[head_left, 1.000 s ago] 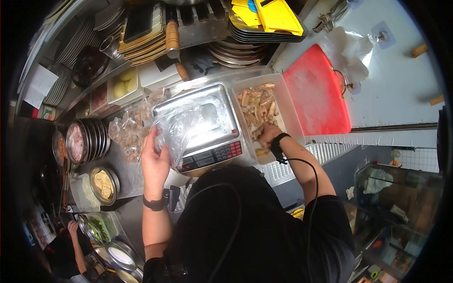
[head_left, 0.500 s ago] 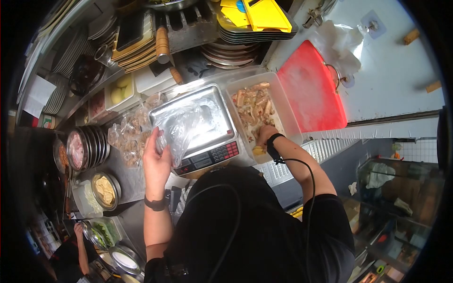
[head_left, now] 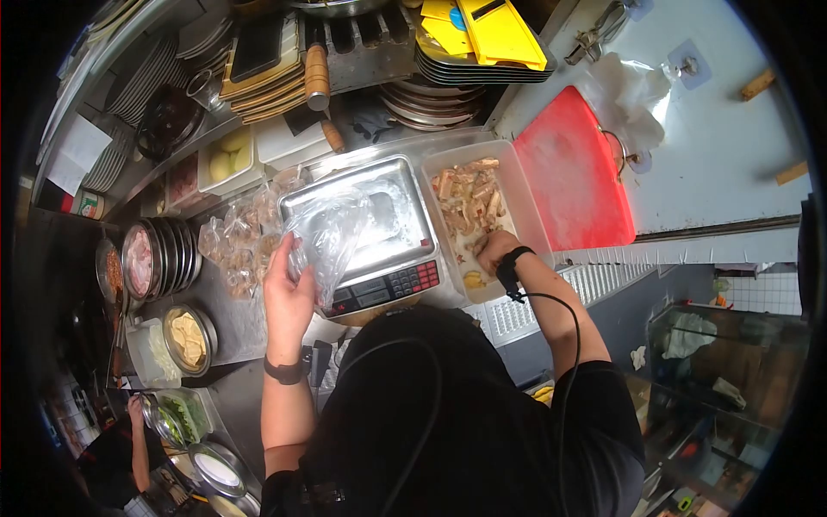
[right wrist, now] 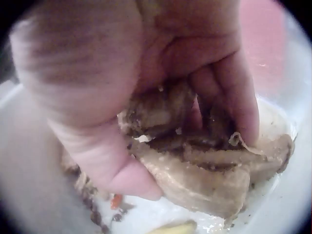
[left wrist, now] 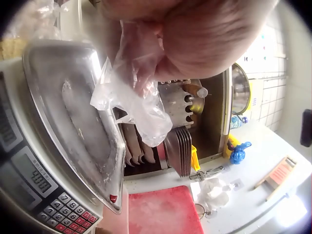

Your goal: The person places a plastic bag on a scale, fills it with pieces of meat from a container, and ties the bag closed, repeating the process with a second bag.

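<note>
In the head view my left hand (head_left: pixel 287 302) holds a clear plastic bag (head_left: pixel 332 241) over the left part of a metal-topped digital scale (head_left: pixel 401 202). The left wrist view shows the crumpled bag (left wrist: pixel 139 109) hanging from that hand, with the scale's display (left wrist: pixel 36 175) reading 4.00. Down inside a pale plastic tub (head_left: pixel 524 202), my right hand (head_left: pixel 500 252) grips cooked, bony-looking meat pieces. Close up in the right wrist view, its thumb and fingers curl round several brown meat pieces (right wrist: pixel 200 185). More meat pieces (head_left: pixel 469 194) lie toward the tub's far end.
Left of the scale lie knotted bags of food (head_left: pixel 245 237). Stacked metal bowls (head_left: pixel 164 258) and a bowl of pale yellow food (head_left: pixel 189 338) stand farther left. A red cutting board (head_left: pixel 573 172) leans by the wall right of the tub. Shelves overhead carry trays (head_left: pixel 482 73) and a wooden-handled tool (head_left: pixel 317 77).
My right hand shifts slightly inside the tub, toward its near right side, among the meat pieces. The left hand keeps holding the bag in nearly the same place. The head view sways slightly.
</note>
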{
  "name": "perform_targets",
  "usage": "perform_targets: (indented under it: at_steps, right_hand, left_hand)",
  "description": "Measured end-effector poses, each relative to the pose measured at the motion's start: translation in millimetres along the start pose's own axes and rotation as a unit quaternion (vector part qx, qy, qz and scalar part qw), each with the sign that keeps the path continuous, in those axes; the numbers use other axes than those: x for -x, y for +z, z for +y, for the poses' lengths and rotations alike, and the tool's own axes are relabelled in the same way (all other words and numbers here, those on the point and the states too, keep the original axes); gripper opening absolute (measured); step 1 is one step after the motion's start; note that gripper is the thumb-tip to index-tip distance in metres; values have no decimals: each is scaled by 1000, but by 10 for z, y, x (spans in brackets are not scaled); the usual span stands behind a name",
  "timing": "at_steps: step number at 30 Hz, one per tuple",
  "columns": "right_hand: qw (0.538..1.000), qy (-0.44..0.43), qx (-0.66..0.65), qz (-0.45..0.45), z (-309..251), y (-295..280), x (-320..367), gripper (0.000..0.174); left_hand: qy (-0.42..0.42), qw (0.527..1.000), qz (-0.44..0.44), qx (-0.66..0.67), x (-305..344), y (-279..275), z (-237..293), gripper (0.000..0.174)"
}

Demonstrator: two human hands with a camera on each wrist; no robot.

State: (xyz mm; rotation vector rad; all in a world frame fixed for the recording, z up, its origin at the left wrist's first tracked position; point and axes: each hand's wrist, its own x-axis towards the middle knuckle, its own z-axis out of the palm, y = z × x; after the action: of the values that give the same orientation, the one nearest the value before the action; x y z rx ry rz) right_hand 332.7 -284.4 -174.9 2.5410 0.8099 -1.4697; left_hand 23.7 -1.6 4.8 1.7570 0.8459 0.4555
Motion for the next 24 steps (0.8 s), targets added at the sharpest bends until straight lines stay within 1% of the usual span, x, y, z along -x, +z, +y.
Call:
perform_targets:
  at_steps: [1,2,3,4,6,7,8,9,10,11,12,13,14,15,17,18,20,21,22,23,24]
  right_hand:
    - [1000,0,0,0,77,9,-37,26]
    - [989,-11,-145,15,208,40,-99,28]
    - [957,-21,-287,30,317,53,-133,30]
    - [957,-21,-288,30,404,49,-162,30]
    - [891,-41,-451,-28,533,16,-184,38]
    - [892,-44,-449,-27,582,-4,-166,38]
    - [838,-52,-542,-37,631,-4,-131,40]
    - [774,-60,-628,-48,626,-23,-57,42]
    - [752,-68,-655,-34,566,-98,114,39]
    - [714,-106,-690,-50,608,-96,121,38]
    - [681,-156,-714,-47,572,-133,265,36]
    - [645,-206,-735,-46,522,-166,402,35]
    - [585,-259,-766,-58,499,-138,363,38]
    - [531,-315,-783,-77,315,-207,584,45]
    - [452,-414,-789,-49,-216,-348,1048,52]
    - [450,-417,-788,-55,-423,-384,1168,52]
    - [406,-479,-777,-42,-771,-405,1329,53]
    - [404,-480,-777,-44,-954,-399,1367,53]
    - [419,-481,-769,-38,-1149,-396,1390,53]
    - [435,-481,-761,-32,-1335,-388,1392,52]
    - [491,-496,-716,7,-1525,-383,1375,47]
  left_hand:
    - [-4,1000,0,5,1,2,1,57]
    - [-7,1000,0,9,1,5,3,57]
    - [-7,1000,-1,8,-3,8,6,57]
    - [-7,1000,-3,7,-9,12,10,57]
    - [-6,1000,-4,5,-20,23,20,58]
    - [-10,1000,-7,13,-29,37,29,58]
    - [-15,1000,-9,20,-33,44,38,58]
    - [-15,1000,-4,20,-42,51,23,58]
    - [-20,999,-13,25,-56,61,-12,58]
    - [-24,999,-21,31,-68,64,-30,58]
    - [-34,998,-36,40,-79,68,-18,58]
    - [-34,998,-26,39,-89,84,-30,58]
    - [-38,997,-40,50,-98,110,-68,59]
    - [-42,996,-52,60,-108,132,-107,60]
    - [-53,995,-79,43,-124,165,-144,63]
    - [-43,994,-84,47,-121,204,-165,64]
    - [-31,995,-88,48,-114,257,-136,65]
    - [-56,989,-119,63,-109,272,-96,68]
    - [-81,982,-151,78,-102,280,-55,71]
    - [-80,982,-151,77,-89,275,19,71]
    - [-84,977,-177,80,-71,259,114,74]
